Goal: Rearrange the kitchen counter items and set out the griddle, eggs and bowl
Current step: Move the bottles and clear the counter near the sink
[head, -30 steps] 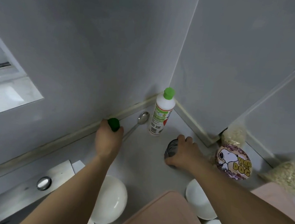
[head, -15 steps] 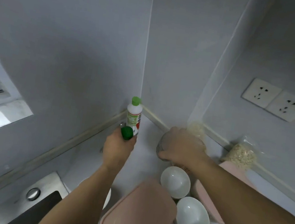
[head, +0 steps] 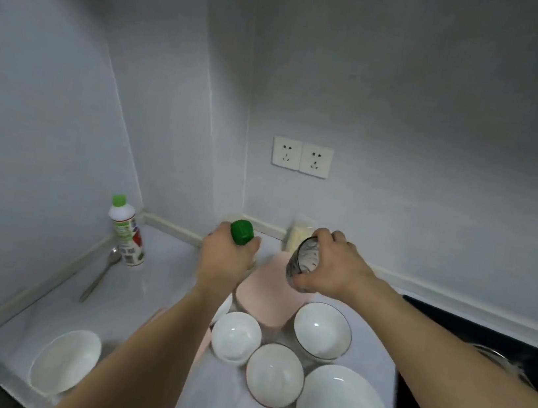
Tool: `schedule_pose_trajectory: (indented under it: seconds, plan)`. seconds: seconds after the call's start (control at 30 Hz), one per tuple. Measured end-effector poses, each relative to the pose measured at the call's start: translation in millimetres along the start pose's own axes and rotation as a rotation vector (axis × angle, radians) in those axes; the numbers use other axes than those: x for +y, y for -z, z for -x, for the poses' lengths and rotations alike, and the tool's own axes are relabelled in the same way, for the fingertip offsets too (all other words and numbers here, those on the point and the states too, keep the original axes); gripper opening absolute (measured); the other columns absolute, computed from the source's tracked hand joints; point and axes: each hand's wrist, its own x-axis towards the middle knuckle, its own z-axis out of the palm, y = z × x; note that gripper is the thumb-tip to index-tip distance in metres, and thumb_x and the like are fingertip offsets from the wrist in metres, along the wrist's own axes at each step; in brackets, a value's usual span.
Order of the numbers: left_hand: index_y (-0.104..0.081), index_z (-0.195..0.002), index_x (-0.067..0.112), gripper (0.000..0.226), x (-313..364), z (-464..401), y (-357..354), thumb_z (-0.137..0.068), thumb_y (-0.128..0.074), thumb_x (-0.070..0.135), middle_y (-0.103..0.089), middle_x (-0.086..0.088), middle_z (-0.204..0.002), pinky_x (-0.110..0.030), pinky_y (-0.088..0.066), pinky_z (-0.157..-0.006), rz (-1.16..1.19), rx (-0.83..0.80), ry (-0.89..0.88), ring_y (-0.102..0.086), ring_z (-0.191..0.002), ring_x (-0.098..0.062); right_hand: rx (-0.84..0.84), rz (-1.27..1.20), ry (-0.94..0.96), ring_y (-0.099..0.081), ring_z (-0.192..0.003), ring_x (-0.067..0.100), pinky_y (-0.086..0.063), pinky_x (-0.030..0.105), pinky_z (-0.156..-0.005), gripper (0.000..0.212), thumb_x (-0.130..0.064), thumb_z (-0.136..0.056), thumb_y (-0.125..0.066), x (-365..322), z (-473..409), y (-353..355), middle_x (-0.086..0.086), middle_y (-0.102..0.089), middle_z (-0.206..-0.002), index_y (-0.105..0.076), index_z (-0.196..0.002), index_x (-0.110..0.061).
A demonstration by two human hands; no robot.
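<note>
Hands raised above pink lid point(head: 267, 293): left hand point(head: 223, 259) grips green-capped bottle point(head: 242, 232); right hand point(head: 331, 268) grasps tilted glass point(head: 304, 260).

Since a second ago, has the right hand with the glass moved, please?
Yes. The right hand has carried the glass rightward, away from the white bottle standing in the corner; it now holds it above the pink lid.

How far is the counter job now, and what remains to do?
It looks early. In hand: the left hand grips a green-capped bottle, and the right hand grips a dark glass, both above the pink board. White bowls stand on the counter. Left: no griddle or eggs are visible yet.
</note>
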Motion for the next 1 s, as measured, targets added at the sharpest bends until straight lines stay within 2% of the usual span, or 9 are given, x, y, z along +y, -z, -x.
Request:
schedule_pose_trajectory:
  seconds: [0.1, 0.2, 0.3, 0.37, 0.5, 0.57, 0.7, 0.9, 1.0]
  plan:
    - [-0.057, -0.086, 0.014, 0.025, 35, 52, -35, -0.081, -0.069, 0.035, -0.053, 0.008, -0.064, -0.027, -0.035, -0.054, -0.010, -0.076, -0.087, -0.056, -0.066, -0.018, 0.049, -0.031, -0.087, -0.042, -0.114, 0.026, -0.043, 0.034, -0.094, 0.081, -0.054, -0.065, -0.070, 55, 62, 22, 0.003, -0.041, -0.119, -0.035, -0.129, -0.020]
    - [-0.058, -0.085, 0.013, 0.021, 72, 114, -79, -0.083, -0.069, 0.031, -0.056, 0.009, -0.064, -0.016, -0.035, -0.048, 0.064, -0.177, -0.144, -0.054, -0.054, -0.001, 0.111, -0.039, -0.188, -0.044, -0.114, 0.026, -0.043, 0.034, -0.096, 0.079, -0.054, -0.066, -0.068, 116, 133, 42, 0.003, -0.041, -0.119, -0.036, -0.129, -0.020]
    - [-0.058, -0.085, 0.014, 0.023, 106, 176, -124, -0.081, -0.071, 0.033, -0.057, 0.008, -0.069, -0.026, -0.038, -0.060, 0.090, -0.277, -0.197, -0.057, -0.069, -0.017, 0.170, -0.036, -0.289, -0.043, -0.114, 0.027, -0.044, 0.036, -0.094, 0.081, -0.052, -0.063, -0.071, 172, 201, 59, 0.003, -0.042, -0.118, -0.036, -0.129, -0.020]
    - [-0.059, -0.085, 0.014, 0.025, 128, 218, -155, -0.080, -0.071, 0.035, -0.059, 0.006, -0.072, -0.027, -0.040, -0.063, 0.106, -0.354, -0.234, -0.058, -0.073, -0.020, 0.185, -0.043, -0.372, -0.043, -0.115, 0.027, -0.045, 0.039, -0.094, 0.087, -0.053, -0.059, -0.073, 206, 245, 72, 0.003, -0.041, -0.120, -0.035, -0.131, -0.022]
    - [-0.059, -0.085, 0.018, 0.026, 172, 302, -206, -0.078, -0.072, 0.040, -0.062, 0.005, -0.077, -0.027, -0.041, -0.063, 0.110, -0.514, -0.355, -0.059, -0.075, -0.018, 0.224, -0.032, -0.523, -0.046, -0.114, 0.028, -0.046, 0.039, -0.093, 0.090, -0.051, -0.058, -0.072, 269, 328, 95, 0.004, -0.041, -0.123, -0.034, -0.134, -0.020]
    - [-0.060, -0.086, 0.021, 0.027, 195, 341, -231, -0.076, -0.072, 0.043, -0.064, 0.006, -0.079, -0.029, -0.046, -0.065, 0.114, -0.591, -0.412, -0.060, -0.077, -0.016, 0.251, -0.048, -0.602, -0.046, -0.113, 0.028, -0.048, 0.040, -0.092, 0.090, -0.051, -0.057, -0.073, 298, 367, 105, 0.004, -0.040, -0.123, -0.034, -0.132, -0.020]
    - [-0.060, -0.086, 0.020, 0.027, 232, 403, -272, -0.076, -0.072, 0.042, -0.064, 0.006, -0.079, -0.030, -0.050, -0.068, 0.088, -0.726, -0.513, -0.061, -0.075, -0.013, 0.300, -0.078, -0.707, -0.043, -0.120, 0.029, -0.047, 0.040, -0.094, 0.093, -0.051, -0.056, -0.073, 347, 425, 114, 0.006, -0.039, -0.128, -0.033, -0.135, -0.020]
    - [-0.058, -0.082, 0.021, 0.023, 272, 468, -336, -0.078, -0.072, 0.038, -0.064, 0.007, -0.077, -0.025, -0.041, -0.058, 0.066, -0.864, -0.593, -0.060, -0.072, -0.011, 0.342, -0.105, -0.834, -0.045, -0.115, 0.029, -0.048, 0.040, -0.092, 0.093, -0.048, -0.057, -0.073, 424, 480, 126, 0.004, -0.039, -0.124, -0.032, -0.134, -0.020]
    - [-0.059, -0.085, 0.021, 0.025, 288, 488, -374, -0.078, -0.073, 0.040, -0.065, 0.006, -0.079, -0.025, -0.044, -0.060, 0.074, -0.898, -0.591, -0.062, -0.075, -0.012, 0.351, -0.104, -0.870, -0.044, -0.111, 0.025, -0.051, 0.039, -0.087, 0.093, -0.047, -0.055, -0.074, 466, 496, 134, 0.002, -0.039, -0.120, -0.031, -0.134, -0.022]
